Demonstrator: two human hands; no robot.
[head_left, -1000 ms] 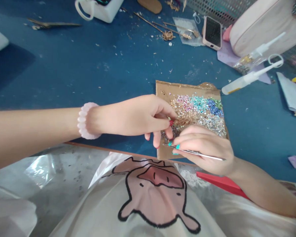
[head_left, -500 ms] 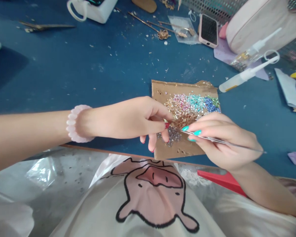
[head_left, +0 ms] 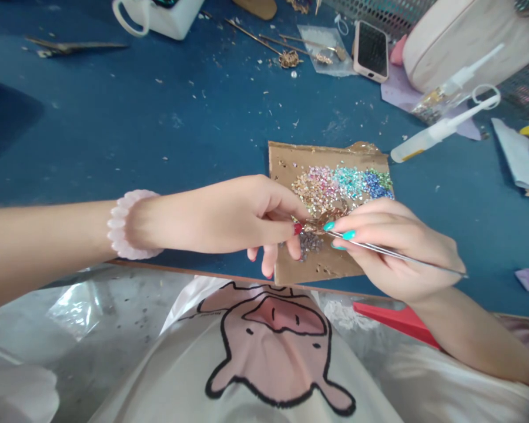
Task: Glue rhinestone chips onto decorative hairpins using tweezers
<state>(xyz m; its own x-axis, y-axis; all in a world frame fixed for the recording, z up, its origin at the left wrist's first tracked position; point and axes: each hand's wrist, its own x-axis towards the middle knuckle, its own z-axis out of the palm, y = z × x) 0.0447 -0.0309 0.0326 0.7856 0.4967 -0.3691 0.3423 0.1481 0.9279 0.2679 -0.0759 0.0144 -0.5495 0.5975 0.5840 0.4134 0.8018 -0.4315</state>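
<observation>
My left hand (head_left: 233, 212), with a beaded bracelet (head_left: 132, 223) at the wrist, pinches a small gold-coloured metal ornament (head_left: 314, 225) between thumb and forefinger; its other fingers hang below. Thin metal tweezers (head_left: 394, 254) are gripped in my right hand (head_left: 405, 244). Their tips meet the ornament's right side, close to the left fingertips. Whether the tips hold anything is too small to tell. Beneath both hands lies a piece of cardboard (head_left: 283, 176) bearing loose rhinestones: pink and champagne (head_left: 320, 181), turquoise (head_left: 349, 181), blue (head_left: 376, 185), green and grey (head_left: 309, 244).
A white glue bottle (head_left: 423, 143) with a long nozzle lies right of the cardboard. Farther back are a phone (head_left: 371, 51), a plastic bag (head_left: 324, 50) and gold hairpin-like sticks (head_left: 286, 59). Scissors (head_left: 74, 47) lie at far left. The table edge (head_left: 194, 272) runs close to my body.
The ornament has turned in the left fingers and now shows a narrower, less broad copper face. Both hands have shifted only slightly.
</observation>
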